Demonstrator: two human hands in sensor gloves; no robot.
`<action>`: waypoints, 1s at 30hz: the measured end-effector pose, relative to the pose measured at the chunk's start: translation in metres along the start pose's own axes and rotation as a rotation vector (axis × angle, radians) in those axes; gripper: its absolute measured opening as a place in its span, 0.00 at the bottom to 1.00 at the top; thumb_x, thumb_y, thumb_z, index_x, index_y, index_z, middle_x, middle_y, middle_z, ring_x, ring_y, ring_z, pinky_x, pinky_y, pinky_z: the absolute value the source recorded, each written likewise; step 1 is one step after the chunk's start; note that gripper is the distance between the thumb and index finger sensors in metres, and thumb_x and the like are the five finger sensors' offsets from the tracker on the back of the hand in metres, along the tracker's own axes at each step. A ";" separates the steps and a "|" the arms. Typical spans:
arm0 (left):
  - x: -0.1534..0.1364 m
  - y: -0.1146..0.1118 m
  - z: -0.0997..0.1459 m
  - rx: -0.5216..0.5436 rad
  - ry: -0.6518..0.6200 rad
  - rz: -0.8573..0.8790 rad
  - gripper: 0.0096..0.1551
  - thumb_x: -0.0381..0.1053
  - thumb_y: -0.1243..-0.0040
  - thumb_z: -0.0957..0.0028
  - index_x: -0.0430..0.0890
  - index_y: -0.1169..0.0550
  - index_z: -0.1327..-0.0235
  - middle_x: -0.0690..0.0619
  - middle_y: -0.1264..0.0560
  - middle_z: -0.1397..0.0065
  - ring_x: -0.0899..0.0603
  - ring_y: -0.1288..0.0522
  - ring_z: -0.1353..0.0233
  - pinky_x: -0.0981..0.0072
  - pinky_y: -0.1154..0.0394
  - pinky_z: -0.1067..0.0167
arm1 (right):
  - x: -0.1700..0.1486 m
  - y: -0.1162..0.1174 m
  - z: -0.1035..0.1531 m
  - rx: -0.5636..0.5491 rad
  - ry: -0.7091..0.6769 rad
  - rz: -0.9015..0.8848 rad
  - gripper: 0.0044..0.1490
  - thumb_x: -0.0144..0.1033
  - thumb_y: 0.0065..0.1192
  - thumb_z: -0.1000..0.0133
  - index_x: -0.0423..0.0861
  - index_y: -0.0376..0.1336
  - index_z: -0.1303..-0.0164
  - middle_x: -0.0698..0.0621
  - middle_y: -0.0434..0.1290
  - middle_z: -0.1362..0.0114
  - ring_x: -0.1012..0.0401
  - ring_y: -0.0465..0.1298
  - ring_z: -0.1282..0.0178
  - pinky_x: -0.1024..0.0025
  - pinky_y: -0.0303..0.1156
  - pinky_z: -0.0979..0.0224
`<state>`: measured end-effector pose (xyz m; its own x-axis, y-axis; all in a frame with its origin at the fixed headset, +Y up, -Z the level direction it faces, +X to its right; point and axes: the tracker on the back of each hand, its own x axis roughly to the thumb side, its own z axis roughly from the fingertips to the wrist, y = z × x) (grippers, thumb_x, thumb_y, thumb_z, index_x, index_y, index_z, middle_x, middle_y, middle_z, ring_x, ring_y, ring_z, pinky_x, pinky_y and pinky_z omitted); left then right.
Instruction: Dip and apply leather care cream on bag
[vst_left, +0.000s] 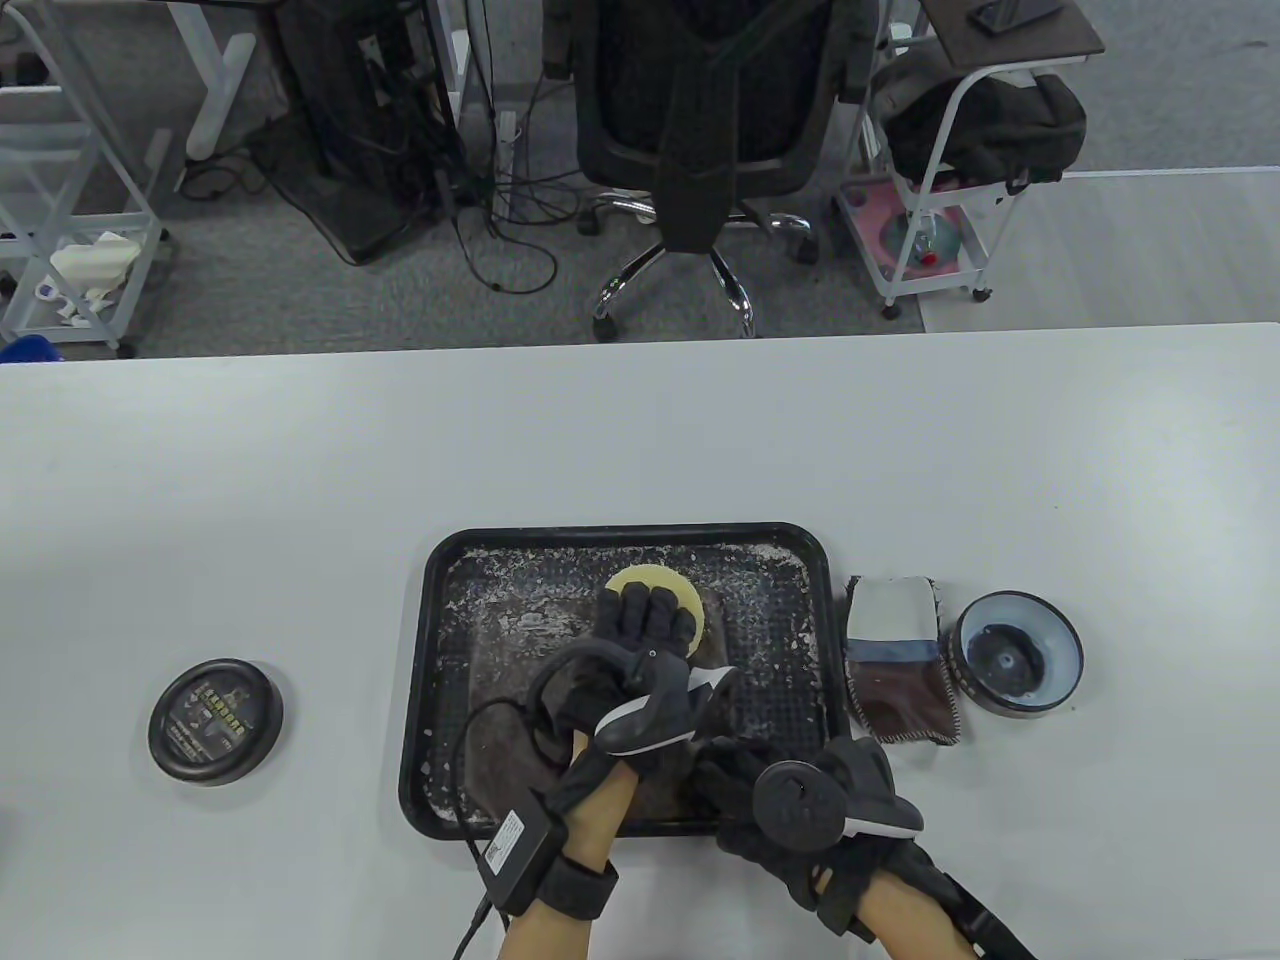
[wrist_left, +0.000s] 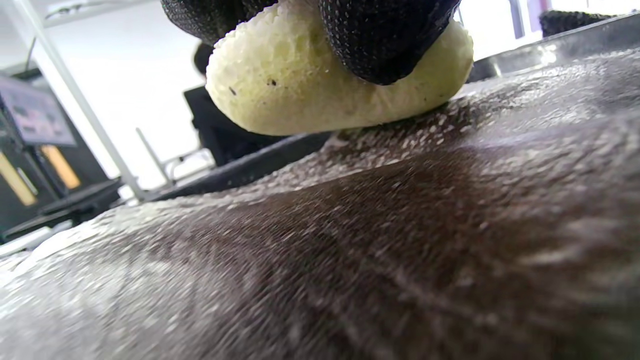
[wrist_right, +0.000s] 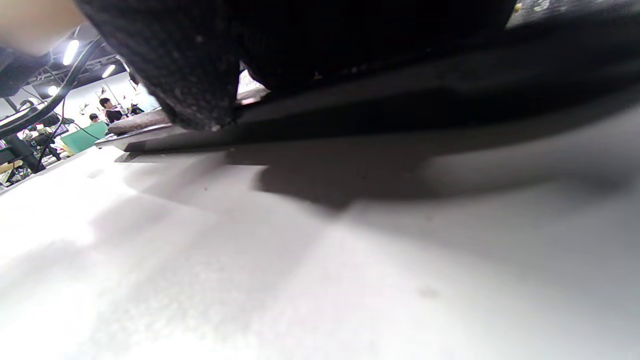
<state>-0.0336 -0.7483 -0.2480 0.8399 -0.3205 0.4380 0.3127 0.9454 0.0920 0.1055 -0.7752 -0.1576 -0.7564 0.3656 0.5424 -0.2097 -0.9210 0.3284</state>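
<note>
Where the black rectangular tray (vst_left: 440, 690) sits low in the table view's centre, your left hand (vst_left: 640, 650) presses the round pale-yellow sponge (vst_left: 655, 585) onto the dark brown leather bag (vst_left: 510, 660), while your right hand (vst_left: 800, 800) rests at the tray's lower right edge.

In the left wrist view's top, your fingertips (wrist_left: 385, 40) pinch that sponge (wrist_left: 300, 85) against the bag (wrist_left: 350, 250).

In the right wrist view, I cannot tell your right hand's grip.
</note>
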 end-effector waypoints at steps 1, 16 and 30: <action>-0.002 -0.001 0.001 -0.002 0.008 0.004 0.29 0.43 0.38 0.50 0.59 0.26 0.33 0.52 0.31 0.23 0.40 0.29 0.23 0.45 0.35 0.26 | 0.000 0.000 0.000 0.000 0.000 0.000 0.38 0.46 0.73 0.43 0.46 0.64 0.23 0.38 0.64 0.20 0.40 0.63 0.21 0.42 0.64 0.26; -0.043 -0.021 0.014 -0.095 0.146 0.046 0.29 0.44 0.38 0.50 0.59 0.26 0.33 0.51 0.32 0.23 0.40 0.29 0.22 0.44 0.38 0.26 | 0.000 0.000 0.000 -0.004 0.005 -0.003 0.39 0.46 0.73 0.43 0.45 0.64 0.24 0.38 0.64 0.20 0.40 0.64 0.21 0.42 0.64 0.26; -0.078 -0.028 0.035 -0.086 0.314 0.162 0.30 0.43 0.39 0.49 0.56 0.27 0.31 0.49 0.32 0.22 0.39 0.29 0.22 0.43 0.38 0.27 | 0.000 -0.001 0.000 -0.003 0.013 -0.015 0.38 0.45 0.73 0.43 0.45 0.64 0.23 0.37 0.64 0.20 0.39 0.63 0.21 0.42 0.64 0.26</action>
<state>-0.1236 -0.7480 -0.2534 0.9728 -0.1819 0.1434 0.1891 0.9812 -0.0381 0.1057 -0.7749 -0.1582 -0.7612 0.3775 0.5274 -0.2225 -0.9158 0.3344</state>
